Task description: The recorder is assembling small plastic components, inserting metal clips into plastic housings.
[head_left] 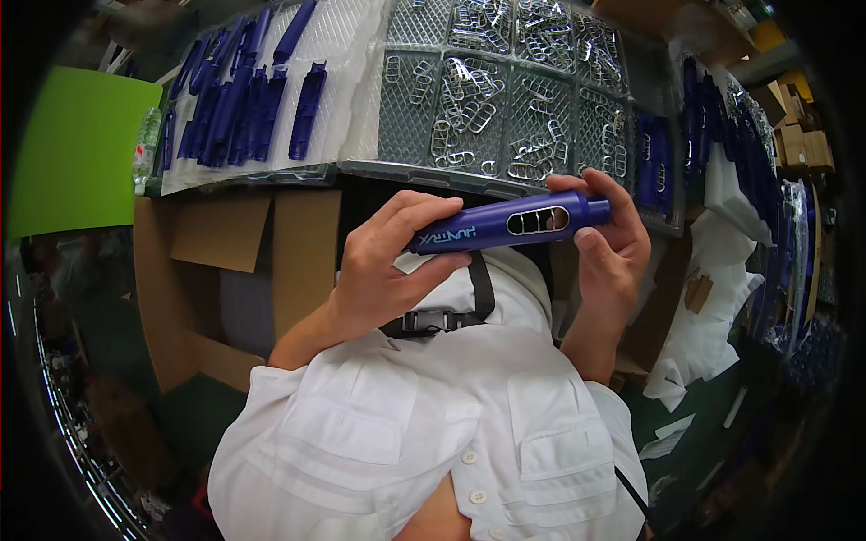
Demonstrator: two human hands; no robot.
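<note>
Between my two hands is a dark blue plastic tube-shaped casing [483, 224], held nearly level in front of my chest. A silver-rimmed oval window with bars sits toward its right part, and light blue lettering marks its left part. My left hand [383, 257] is closed around the left end, thumb below and fingers above. My right hand [613, 248] pinches the narrower right end between fingers and thumb. Just beyond the casing, a clear compartment tray [410, 171] holds many silver oval metal frames [469, 99] sorted into sections.
Blue casing halves [239, 99] lie on white foam sheeting [347, 54] at the far left. Further blue parts [651, 162] are at the right. An open cardboard box [162, 298] stands at the left, below a green panel [77, 149] and a plastic bottle [145, 149].
</note>
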